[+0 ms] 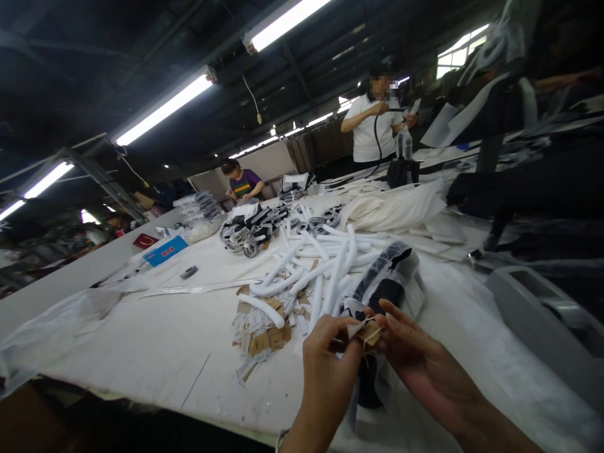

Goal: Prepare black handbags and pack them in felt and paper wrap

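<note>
Between my two hands is a small brown-and-white paper hang tag (pixel 370 333) with a thin white string. My left hand (pixel 333 352) pinches its left side with thumb and fingertips. On the other side, my right hand (pixel 415 352) closes its thumb and fingers on the tag's right edge. Just beyond and beneath them lies a black-and-grey item (pixel 389 286), partly wrapped in clear plastic; my hands hide part of it, and I cannot make out its kind. Left of my hands is a loose pile of brown and white tags (pixel 268 340).
White foam tubes (pixel 325 264) are heaped mid-table, with black-and-grey bundles (pixel 255 226) behind. White sheets (pixel 396 204) are stacked beyond. A blue box (pixel 165 250) stands far left, a grey machine part (pixel 542 314) right. Two people (pixel 243 182) work across the table (pixel 155 340).
</note>
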The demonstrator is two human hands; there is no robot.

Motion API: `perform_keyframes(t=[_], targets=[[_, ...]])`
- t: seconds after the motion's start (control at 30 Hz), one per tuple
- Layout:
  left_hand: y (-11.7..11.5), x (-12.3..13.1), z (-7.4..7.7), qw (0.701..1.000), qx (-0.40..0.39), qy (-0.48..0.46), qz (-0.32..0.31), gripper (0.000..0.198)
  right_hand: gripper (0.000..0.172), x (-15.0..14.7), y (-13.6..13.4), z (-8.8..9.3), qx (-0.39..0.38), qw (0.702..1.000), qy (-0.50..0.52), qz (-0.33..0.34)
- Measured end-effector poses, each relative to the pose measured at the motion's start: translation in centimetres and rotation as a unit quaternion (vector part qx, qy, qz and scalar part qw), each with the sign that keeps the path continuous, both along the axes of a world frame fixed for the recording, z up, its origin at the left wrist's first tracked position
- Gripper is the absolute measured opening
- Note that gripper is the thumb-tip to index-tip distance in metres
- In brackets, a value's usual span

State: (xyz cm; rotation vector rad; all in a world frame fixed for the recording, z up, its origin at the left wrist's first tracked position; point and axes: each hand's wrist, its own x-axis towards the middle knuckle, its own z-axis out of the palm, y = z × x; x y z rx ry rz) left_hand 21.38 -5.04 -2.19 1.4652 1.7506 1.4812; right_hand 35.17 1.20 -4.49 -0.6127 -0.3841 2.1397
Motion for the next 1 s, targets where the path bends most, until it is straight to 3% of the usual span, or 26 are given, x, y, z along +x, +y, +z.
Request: perform_keyframes(t=[0.2, 0.43, 0.57, 0.67, 0.73, 0.8, 0.87, 0.93, 1.0], targets=[[-0.1, -0.2, -1.1, 0.984, -0.019, -0.175, -0.020, 0.015, 0.040, 0.4, -0.3, 0.1, 0.032, 0.999, -0.005, -0.010], [-0.2, 0.7, -0.6, 0.960, -0.028, -0.277, -0.034, 0.025, 0.036, 0.4, -0.5, -0.6, -0.023, 0.999, 0.018, -0.033], [0.0, 0.5, -1.4, 0.942, -0.020, -0.333, -0.025, 0.030, 0.029, 0.4, -0.3, -1.4, -0.024, 0.999, 0.020, -0.043], [-0.1, 0.4, -2.0, 0.937, -0.024, -0.348, -0.022, 0.034, 0.027, 0.7, -0.3, -1.3, 0.035, 0.998, -0.018, -0.052], [-0.5, 0.4, -2.0, 0.946, -0.010, -0.322, -0.024, 0.032, 0.029, 1.1, -0.4, -1.2, 0.131, 0.984, -0.106, -0.053], [-1.0, 0.3, -1.6, 0.966, 0.021, -0.258, -0.015, 0.024, 0.027, 1.5, -0.4, -1.2, 0.270, 0.931, -0.233, -0.070], [-1.5, 0.1, -0.8, 0.986, 0.063, -0.155, -0.003, 0.017, 0.023, 1.8, -0.2, -1.5, 0.427, 0.837, -0.330, -0.092], [-2.1, -0.1, 0.1, 0.992, 0.116, -0.041, -0.008, 0.012, 0.031, 1.7, 0.2, -2.0, 0.561, 0.741, -0.359, -0.090], [-2.8, 0.0, 0.5, 0.981, 0.186, 0.042, -0.040, 0.006, 0.045, 1.4, 0.9, -2.4, 0.652, 0.670, -0.350, -0.060]])
